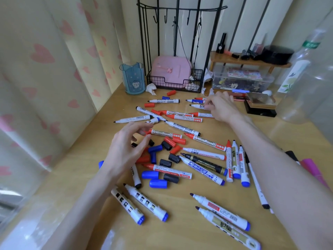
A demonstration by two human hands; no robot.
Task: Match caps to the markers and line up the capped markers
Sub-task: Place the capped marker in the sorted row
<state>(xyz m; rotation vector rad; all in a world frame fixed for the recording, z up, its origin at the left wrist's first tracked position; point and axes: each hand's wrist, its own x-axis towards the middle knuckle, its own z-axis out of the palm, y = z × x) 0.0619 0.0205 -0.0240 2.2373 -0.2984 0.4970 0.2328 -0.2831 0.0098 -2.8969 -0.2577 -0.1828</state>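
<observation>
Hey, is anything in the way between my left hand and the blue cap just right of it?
Nothing visible blocks it. The blue cap lies uncovered beside your left hand. A small black cap lies near the thumb, on the way, but reaching over it looks easy.

**What we can read on the markers**

We read "WHITEBOARD MARKER" on the far marker [164,101], on the black-tipped marker [182,127] and on the blue marker [202,170]. Large "WHITEBOARD" lettering runs along the first red marker [163,133] and the second red marker [207,141], each with Chinese characters on a red band. We make out "MARKER" on the low red marker [169,169]. The left marker [133,119] carries a barcode. The bottle's green label [310,44] is too blurred for us to read.
</observation>
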